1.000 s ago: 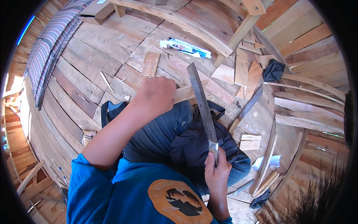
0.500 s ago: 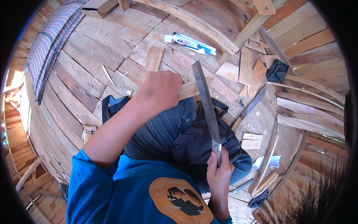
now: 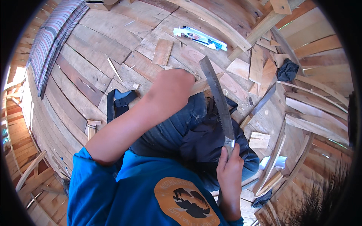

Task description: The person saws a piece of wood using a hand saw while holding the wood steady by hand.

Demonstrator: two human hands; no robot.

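A handsaw [image 3: 220, 101] is gripped in the right hand [image 3: 230, 165], a wooden strip [image 3: 199, 87] in the left hand [image 3: 173, 86]; the blue shirt [image 3: 137, 188] is lettered.

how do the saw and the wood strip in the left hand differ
The saw has a dark grey, toothed blade; the strip is pale wood with no teeth showing. The saw is in the right hand, blade pointing away from the body; the strip lies more crosswise in the left hand. The saw's blade shows whole, while the strip is partly hidden. Both are held.
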